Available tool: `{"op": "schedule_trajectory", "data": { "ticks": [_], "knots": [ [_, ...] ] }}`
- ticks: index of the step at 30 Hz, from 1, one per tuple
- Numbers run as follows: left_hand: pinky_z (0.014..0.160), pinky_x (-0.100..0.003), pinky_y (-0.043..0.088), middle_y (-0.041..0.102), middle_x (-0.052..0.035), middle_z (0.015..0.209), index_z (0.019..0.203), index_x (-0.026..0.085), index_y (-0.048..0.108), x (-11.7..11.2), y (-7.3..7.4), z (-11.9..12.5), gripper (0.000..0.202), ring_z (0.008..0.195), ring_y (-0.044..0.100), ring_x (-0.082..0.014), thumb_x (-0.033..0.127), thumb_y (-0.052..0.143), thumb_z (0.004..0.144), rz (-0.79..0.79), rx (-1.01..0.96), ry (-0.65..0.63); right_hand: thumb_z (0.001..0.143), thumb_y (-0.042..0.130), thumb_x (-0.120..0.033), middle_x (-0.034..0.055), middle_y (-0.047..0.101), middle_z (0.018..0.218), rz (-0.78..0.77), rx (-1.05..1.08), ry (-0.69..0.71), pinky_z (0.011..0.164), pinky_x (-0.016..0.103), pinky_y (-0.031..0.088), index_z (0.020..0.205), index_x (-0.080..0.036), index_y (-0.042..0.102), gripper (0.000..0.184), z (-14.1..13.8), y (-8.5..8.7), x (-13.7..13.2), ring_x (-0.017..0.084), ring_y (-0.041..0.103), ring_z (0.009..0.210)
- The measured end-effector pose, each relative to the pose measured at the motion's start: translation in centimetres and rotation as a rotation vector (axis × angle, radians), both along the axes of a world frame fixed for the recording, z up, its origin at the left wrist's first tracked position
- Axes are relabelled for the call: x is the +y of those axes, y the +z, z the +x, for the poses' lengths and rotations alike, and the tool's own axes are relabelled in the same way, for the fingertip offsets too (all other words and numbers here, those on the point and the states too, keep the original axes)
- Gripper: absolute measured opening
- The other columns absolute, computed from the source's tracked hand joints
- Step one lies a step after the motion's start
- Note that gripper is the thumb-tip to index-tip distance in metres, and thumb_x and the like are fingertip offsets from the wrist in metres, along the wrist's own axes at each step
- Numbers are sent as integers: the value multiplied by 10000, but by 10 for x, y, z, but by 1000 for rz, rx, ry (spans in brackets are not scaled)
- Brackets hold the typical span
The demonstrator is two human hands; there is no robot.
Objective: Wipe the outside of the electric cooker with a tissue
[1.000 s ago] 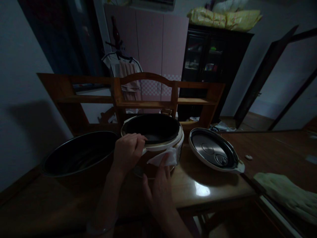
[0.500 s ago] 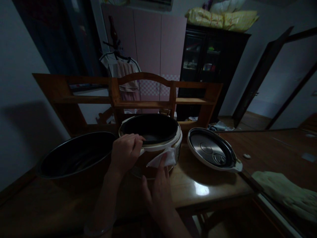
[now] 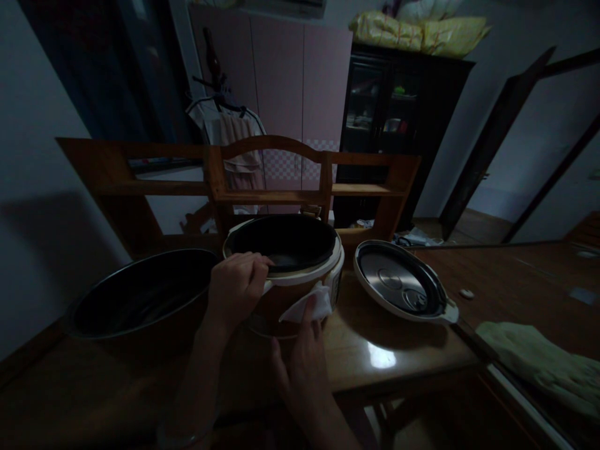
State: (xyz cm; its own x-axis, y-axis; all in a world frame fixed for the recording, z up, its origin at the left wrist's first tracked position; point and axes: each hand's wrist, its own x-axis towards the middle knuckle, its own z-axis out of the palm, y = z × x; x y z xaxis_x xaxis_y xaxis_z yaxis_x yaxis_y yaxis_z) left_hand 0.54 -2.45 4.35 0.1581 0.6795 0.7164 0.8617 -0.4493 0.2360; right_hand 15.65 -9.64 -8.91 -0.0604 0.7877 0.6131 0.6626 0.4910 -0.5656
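See the cooker (image 3: 281,297) upright on the glossy table (image 3: 347,369), between the dark pot (image 3: 145,290) and the upturned lid (image 3: 389,278). Looks weighty and rigid, likely slippery along the smooth side wall; best to grasp under the rim on opposite sides, with both palms. Note the left hand (image 3: 237,284) with fingers curled around the near rim, apparently gripping it, tips mostly hidden. Note the right hand (image 3: 302,362) unclenched, thumb spread, pressing the white cloth (image 3: 322,303) with extended fingers against the front wall. Judge the cloth light, limp and thin (tissue or fabric, cannot tell which), easiest to pinch by a loose corner. Find a marked panel (image 3: 335,287) at the wall's right; too small and dim to read. Make out no brand or lettering elsewhere.
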Motion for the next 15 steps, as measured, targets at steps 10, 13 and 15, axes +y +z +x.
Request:
{"op": "schedule_trajectory", "data": {
  "ticks": [10, 13, 15],
  "knots": [
    [815, -345, 450, 758, -40, 913, 853, 201, 731, 0, 0, 1, 478, 870, 676, -209, 323, 298, 1014, 3, -18, -5, 1017, 496, -353, 242, 196, 1653, -113, 88, 9, 1160, 570, 390, 1607, -91, -109, 885, 6, -14, -4, 353, 241, 1531],
    [802, -346, 451, 751, -43, 887, 847, 196, 732, -1, 1, 1, 482, 851, 673, -211, 315, 295, 1011, 2, -17, -7, 1024, 492, -358, 237, 207, 1653, -150, 118, 17, 1160, 536, 402, 1604, -102, -133, 890, 8, -15, -6, 335, 266, 1526],
    [791, -349, 448, 747, -43, 877, 848, 195, 732, -1, 1, 1, 481, 842, 671, -212, 314, 296, 1013, -2, -13, -7, 1025, 492, -355, 230, 185, 1661, -151, 126, 12, 1163, 527, 402, 1604, -109, -135, 889, 9, -16, -8, 333, 261, 1529]
  ]
}}
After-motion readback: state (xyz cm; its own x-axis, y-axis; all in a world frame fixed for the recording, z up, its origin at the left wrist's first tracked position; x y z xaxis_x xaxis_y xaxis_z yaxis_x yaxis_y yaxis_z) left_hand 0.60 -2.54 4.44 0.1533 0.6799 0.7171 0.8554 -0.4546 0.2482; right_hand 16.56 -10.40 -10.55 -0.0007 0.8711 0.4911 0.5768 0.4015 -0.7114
